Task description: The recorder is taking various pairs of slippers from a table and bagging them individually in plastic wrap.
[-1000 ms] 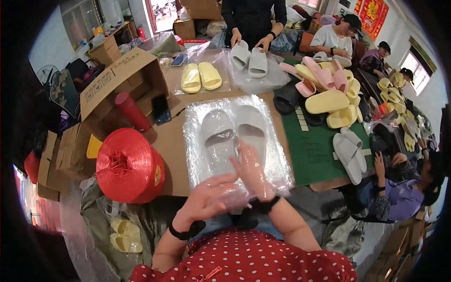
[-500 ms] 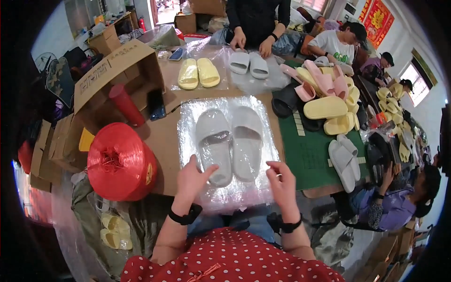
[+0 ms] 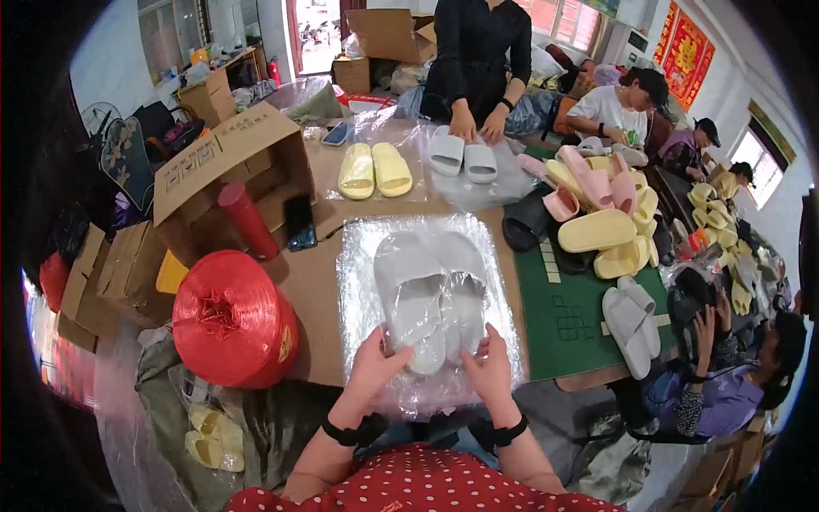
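Observation:
A pair of grey slippers [image 3: 411, 256] in a clear plastic bag is between my hands, over a stack of shiny clear plastic bags [image 3: 361, 294]. The slippers lean together, and the left one partly overlaps the right. My left hand [image 3: 378, 365] is closed on the lower left edge of the bagged pair, its thumb over the near end. At the lower right edge, my right hand [image 3: 490, 365] grips the same pair, thumb on top. The fingers underneath are partly hidden.
A red twine roll [image 3: 235, 320] and an open cardboard box [image 3: 230, 162] stand left. Yellow slippers [image 3: 375, 171] lie ahead, near a co-worker's hands [image 3: 478, 126] on other grey slippers [image 3: 462, 157]. Right, a slipper pile [image 3: 597, 230] and loose grey slippers [image 3: 630, 328] cover part of a green mat [image 3: 559, 341].
Both hands have closed in on the bagged grey slippers and taken hold. The slippers, side by side before, are now pressed together and overlapping. The head view has shifted slightly.

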`<state>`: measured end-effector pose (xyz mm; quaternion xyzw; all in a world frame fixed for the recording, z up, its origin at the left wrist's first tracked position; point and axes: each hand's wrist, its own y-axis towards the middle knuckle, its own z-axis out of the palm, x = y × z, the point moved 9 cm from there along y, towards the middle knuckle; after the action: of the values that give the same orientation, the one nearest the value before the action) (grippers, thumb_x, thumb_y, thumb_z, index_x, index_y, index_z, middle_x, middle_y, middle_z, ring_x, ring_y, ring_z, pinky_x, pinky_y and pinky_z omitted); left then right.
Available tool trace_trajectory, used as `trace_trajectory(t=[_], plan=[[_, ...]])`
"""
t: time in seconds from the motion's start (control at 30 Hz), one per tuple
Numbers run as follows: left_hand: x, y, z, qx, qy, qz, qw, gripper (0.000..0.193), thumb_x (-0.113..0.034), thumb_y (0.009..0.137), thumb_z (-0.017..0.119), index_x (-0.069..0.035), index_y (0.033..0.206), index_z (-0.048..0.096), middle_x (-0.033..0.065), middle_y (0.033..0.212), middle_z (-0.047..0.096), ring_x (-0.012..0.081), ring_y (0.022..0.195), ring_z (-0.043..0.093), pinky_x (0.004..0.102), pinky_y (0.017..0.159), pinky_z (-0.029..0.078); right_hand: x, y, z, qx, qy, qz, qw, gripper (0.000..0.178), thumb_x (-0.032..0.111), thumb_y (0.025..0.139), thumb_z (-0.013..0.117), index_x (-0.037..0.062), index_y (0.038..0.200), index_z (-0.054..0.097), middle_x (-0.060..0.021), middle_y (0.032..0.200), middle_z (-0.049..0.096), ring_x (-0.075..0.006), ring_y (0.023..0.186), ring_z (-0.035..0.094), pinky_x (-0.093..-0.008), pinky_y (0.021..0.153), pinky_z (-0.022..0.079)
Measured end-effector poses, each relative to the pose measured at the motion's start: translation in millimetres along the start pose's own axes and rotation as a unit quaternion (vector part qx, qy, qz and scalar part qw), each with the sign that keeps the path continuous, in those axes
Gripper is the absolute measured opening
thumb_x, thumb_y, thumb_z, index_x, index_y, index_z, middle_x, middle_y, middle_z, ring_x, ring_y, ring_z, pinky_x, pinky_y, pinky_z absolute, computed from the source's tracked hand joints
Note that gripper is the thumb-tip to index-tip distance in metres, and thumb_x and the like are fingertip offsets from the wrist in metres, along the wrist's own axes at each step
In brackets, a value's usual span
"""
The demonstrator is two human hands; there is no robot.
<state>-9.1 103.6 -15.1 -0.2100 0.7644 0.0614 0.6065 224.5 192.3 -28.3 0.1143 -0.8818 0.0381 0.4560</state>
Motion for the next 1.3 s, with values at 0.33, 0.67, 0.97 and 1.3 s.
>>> trace_trajectory(t=[0.33,0.67,0.97,1.3], plan=[[-4.2,-19.7,38.6,0.16,-0.46,-0.098,0.868,0.067,0.001,0.084,0.053,0.0,0.148,0.034,0.015,0.134,0.054,0.0263,0.12,0.057,0.0386,0.1,0.049,-8.7,-5.9,-19.4,-0.051,0.187,0.009,0.981,0.099,0.023,0.078,0.084,-0.0058,0.15,0.023,-0.0202,0.138,0.038,-0.0189,0.088,0.064,-0.0278,0.07,0.056],[-10.7,-46.2,32.7,0.129,-0.358,-0.021,0.925,0.085,-0.007,0.085,0.072,-0.002,0.153,0.022,0.0124,0.143,0.047,0.0223,0.13,0.048,0.0385,0.109,0.041,52.1,-34.2,-33.3,-0.035,0.221,-0.047,0.973,0.033,0.01,0.084,0.076,-0.0005,0.108,0.056,0.0064,0.07,0.051,-0.0013,0.06,0.043,-0.0187,0.052,0.034],[-8.3,-124.0,-103.2,-0.166,-0.312,0.094,0.931,0.08,-0.014,0.083,0.075,-0.002,0.148,0.03,0.0092,0.134,0.051,0.0172,0.12,0.051,0.0346,0.099,0.045,103.1,-39.7,3.4,0.103,0.213,-0.191,0.953,0.041,0.002,0.08,0.064,0.0037,0.121,0.059,-0.0018,0.11,0.06,-0.0064,0.072,0.042,-0.0209,0.062,0.036],[127.2,-381.5,-341.8,-0.697,0.174,-0.12,0.686,0.073,-0.015,0.085,0.071,0.002,0.143,0.031,0.0174,0.127,0.057,0.0265,0.109,0.06,0.0386,0.095,0.049,43.4,-8.1,42.3,0.108,0.137,-0.136,0.975,0.014,0.007,0.09,0.065,0.0013,0.102,0.068,0.0009,0.083,0.061,-0.005,0.063,0.041,-0.0212,0.056,0.034]])
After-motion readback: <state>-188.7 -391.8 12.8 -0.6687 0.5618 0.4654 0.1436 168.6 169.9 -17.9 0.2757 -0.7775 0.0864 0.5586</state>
